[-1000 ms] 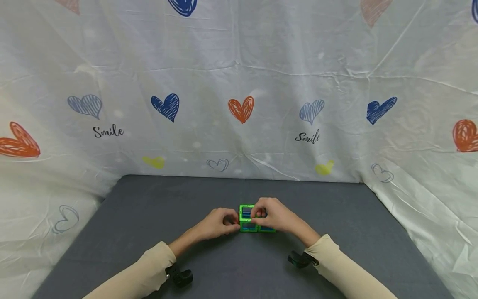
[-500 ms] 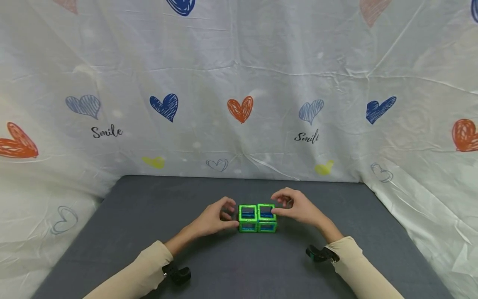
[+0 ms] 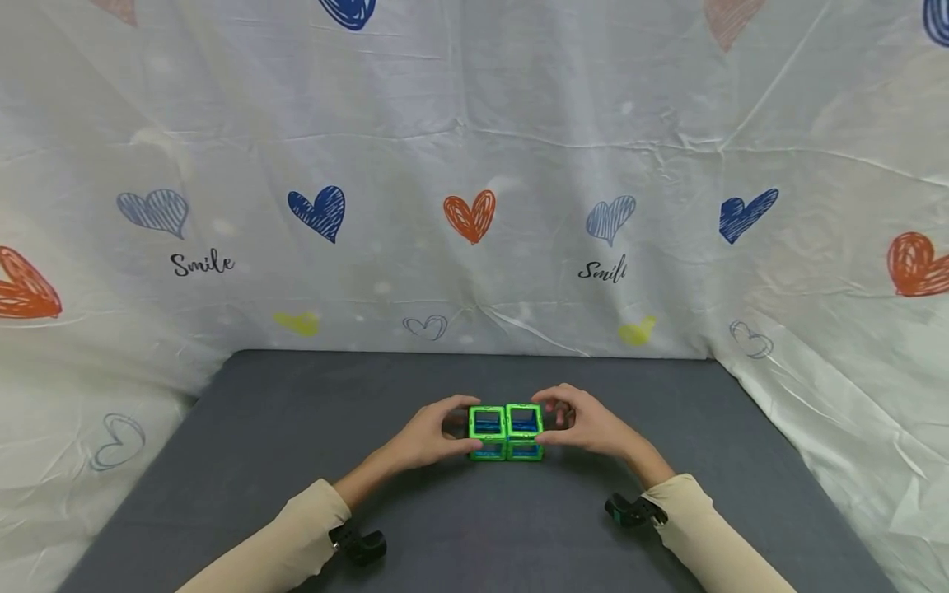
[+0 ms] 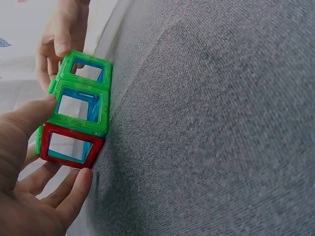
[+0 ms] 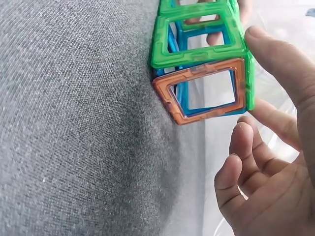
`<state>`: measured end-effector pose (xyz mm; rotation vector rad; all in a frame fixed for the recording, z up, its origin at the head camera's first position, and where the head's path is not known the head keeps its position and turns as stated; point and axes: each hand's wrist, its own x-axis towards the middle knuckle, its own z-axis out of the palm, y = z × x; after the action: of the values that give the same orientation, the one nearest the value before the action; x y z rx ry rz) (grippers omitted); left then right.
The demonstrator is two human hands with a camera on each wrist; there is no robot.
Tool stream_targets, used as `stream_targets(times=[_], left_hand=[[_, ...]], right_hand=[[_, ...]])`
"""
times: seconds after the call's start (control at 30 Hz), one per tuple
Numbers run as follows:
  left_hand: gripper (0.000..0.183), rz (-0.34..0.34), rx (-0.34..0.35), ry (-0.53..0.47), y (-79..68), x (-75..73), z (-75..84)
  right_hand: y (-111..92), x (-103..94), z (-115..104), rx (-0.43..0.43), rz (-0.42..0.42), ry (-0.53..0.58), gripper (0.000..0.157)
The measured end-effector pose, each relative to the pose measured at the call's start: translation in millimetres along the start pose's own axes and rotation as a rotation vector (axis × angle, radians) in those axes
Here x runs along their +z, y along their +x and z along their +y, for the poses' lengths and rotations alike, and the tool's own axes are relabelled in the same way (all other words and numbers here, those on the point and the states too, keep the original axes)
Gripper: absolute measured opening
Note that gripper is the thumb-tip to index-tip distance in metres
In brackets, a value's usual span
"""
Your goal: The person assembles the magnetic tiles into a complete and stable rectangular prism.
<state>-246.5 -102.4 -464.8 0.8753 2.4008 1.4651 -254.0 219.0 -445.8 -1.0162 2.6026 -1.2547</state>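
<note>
Two joined cubes of magnetic tiles (image 3: 507,436) stand side by side on the dark cloth, with green tiles on the top and near faces and blue ones behind. A red tile (image 4: 45,142) forms the left end; an orange tile (image 5: 239,86) forms the right end. My left hand (image 3: 428,432) holds the left cube, thumb at its near upper edge and index finger at the far side. Mirroring it, my right hand (image 3: 589,422) grips the right cube between thumb and index finger. The other fingers of both hands curve loosely beside the ends.
A dark grey cloth covers the table (image 3: 460,527). Behind it and at both sides hangs a white curtain (image 3: 534,272) printed with hearts. Each wrist wears a black camera, the left camera (image 3: 359,545) and the right camera (image 3: 630,511).
My right hand has moved off the top of the right cube to its right end. Both hands, spread apart half a second ago, have closed in on the cubes' ends.
</note>
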Motion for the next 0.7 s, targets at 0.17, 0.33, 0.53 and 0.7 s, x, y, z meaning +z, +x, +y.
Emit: stream_targets(times=[0.17, 0.33, 0.53, 0.7], left_hand=[[0.063, -0.004, -0.002, -0.005, 0.1, 0.5, 1.4], [0.06, -0.003, 0.011, -0.007, -0.5, 0.0, 2.7], [0.06, -0.008, 0.018, -0.016, 0.0, -0.2, 2.8], [0.06, -0.005, 0.022, -0.016, 0.7, -0.4, 1.6]], right_hand=[[4, 4.2, -5, -0.007, 0.015, -0.042, 0.06], [7, 8.6, -7, 0.001, 0.014, -0.053, 0.061], [8, 10.9, -7, 0.003, 0.018, -0.045, 0.058], [8, 12.4, -5, 0.016, 0.024, -0.026, 0.057]])
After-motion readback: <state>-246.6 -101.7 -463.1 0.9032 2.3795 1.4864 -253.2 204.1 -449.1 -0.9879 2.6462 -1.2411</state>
